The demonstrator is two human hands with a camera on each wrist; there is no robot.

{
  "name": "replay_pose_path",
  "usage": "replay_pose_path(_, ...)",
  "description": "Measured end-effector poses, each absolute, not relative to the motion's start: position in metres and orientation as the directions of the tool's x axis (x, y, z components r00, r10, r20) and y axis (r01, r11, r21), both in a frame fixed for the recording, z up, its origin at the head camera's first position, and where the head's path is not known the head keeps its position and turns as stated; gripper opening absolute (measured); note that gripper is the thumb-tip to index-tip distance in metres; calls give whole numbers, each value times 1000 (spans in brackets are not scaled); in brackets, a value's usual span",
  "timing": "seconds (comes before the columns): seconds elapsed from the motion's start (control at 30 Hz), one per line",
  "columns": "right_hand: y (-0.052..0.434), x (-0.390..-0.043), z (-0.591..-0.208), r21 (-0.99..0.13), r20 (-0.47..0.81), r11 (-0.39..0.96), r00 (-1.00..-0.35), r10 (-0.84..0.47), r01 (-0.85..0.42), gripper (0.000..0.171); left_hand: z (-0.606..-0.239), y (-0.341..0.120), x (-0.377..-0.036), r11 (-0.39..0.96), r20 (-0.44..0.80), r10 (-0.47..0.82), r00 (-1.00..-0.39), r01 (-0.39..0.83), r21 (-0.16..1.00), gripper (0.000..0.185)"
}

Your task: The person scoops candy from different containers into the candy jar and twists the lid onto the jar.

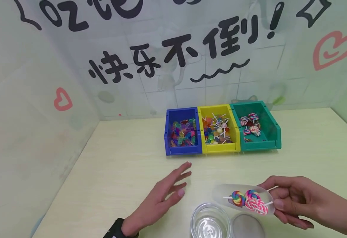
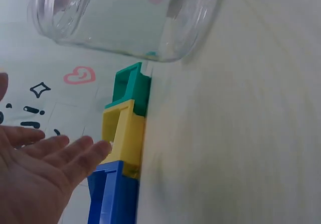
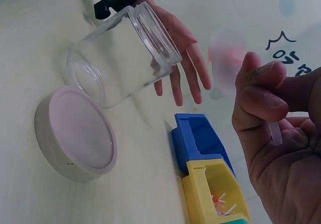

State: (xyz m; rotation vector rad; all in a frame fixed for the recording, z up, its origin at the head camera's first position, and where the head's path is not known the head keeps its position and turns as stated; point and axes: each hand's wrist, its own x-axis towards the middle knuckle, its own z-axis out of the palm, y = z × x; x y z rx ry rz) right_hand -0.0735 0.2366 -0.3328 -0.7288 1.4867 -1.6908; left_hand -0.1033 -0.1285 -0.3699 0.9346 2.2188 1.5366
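Lollipops, three by my count, lie in the one clear scoop that my right hand pinches by its handle, thumb on top and fingers curled beneath; the sweets sit just past my fingertips, toward my left. One empty glass jar stands right under the scoop's front end, and its one round lid lies flat on the table beside it, below my right hand. My left hand hovers left of the jar with its fingers straight and slightly spread, holding nothing. Farther off, three bins stand touching in a row against the wall: a blue bin of mixed candies, a yellow bin of small stick sweets, and a green bin with several swirl lollipops.
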Motion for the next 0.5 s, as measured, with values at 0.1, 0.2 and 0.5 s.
replay_pose_path(0.1, 235, -73, -331, -975, -144, 25, -539, -830, 222, 35, -382, -126, -99, 165, 65, 764, -642, 292, 942, 57)
replay_pose_path(0.2, 233, -73, -331, -957, -231, 91, -530, -816, 277, 34, -385, -122, -95, 193, -26, 843, -537, 257, 947, 68)
replay_pose_path(0.5, 225, -70, -325, -944, -265, 124, -480, -837, 305, 35, -371, -109, -87, 308, -240, 876, -418, 102, 946, 71)
